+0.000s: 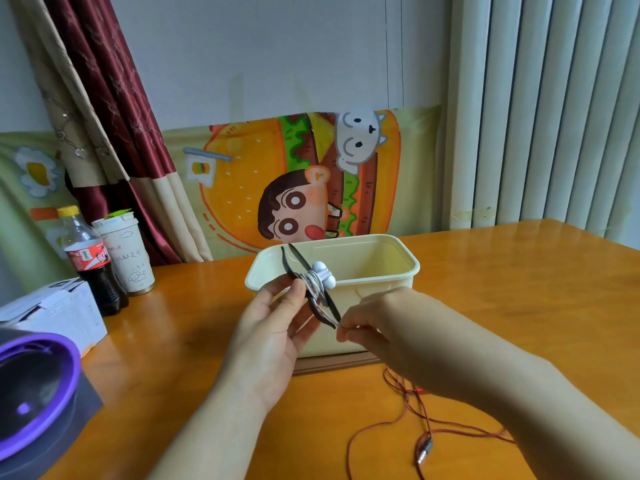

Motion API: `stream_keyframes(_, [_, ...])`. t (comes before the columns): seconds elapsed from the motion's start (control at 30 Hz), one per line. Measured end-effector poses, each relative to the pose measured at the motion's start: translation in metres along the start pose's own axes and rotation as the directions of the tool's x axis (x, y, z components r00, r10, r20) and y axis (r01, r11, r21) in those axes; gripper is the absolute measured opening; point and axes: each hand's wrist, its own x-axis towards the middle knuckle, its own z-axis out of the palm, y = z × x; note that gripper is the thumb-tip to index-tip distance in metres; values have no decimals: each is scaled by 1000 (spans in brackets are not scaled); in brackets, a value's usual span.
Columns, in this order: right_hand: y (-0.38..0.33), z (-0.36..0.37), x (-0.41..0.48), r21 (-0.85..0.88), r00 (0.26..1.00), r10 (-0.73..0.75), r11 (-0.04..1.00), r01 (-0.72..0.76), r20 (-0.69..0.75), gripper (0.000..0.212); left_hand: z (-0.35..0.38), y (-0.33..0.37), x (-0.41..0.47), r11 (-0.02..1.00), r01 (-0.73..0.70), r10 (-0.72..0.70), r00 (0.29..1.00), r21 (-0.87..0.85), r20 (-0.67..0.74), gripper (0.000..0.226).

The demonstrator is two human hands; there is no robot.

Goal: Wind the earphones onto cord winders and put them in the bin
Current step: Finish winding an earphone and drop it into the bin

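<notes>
My left hand (273, 327) grips a black cord winder (294, 263) in front of the cream bin (377, 275). White earphones (320, 275) are wound round the winder's middle, with both earbuds at the top right of the coil. My right hand (367, 323) pinches the winder's lower tip, where the end of the white cord lies. A second, red earphone cable (398, 420) lies loose on the orange table (519, 289) under my right forearm, its metal plug (425, 448) near the front edge. The bin looks empty inside.
A cola bottle (91, 261) and a white paper cup (126, 254) stand at the back left. A white box (59, 313) and a purple-rimmed dark device (34, 386) sit at the left front. The bin rests on a brown tray (336, 363).
</notes>
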Motion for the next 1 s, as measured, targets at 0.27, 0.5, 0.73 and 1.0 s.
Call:
stream_keyframes(0.27, [-5, -14, -5, 106, 995, -53, 992, 62, -86, 25, 5, -10, -5, 951, -40, 13, 996, 308, 88, 38])
stream_keyframes(0.5, [18, -24, 1, 237, 942, 50, 971, 32, -331, 17, 9, -10, -10, 935, 16, -112, 961, 354, 252, 34])
stream_keyframes(0.73, [28, -20, 3, 400, 884, 131, 914, 68, -449, 16, 11, -4, -14, 949, 75, -181, 926, 307, 332, 41])
stream_keyframes(1.0, [63, -1, 11, 624, 843, 373, 779, -59, -386, 20, 19, 3, -25, 971, 52, -162, 858, 233, 487, 27])
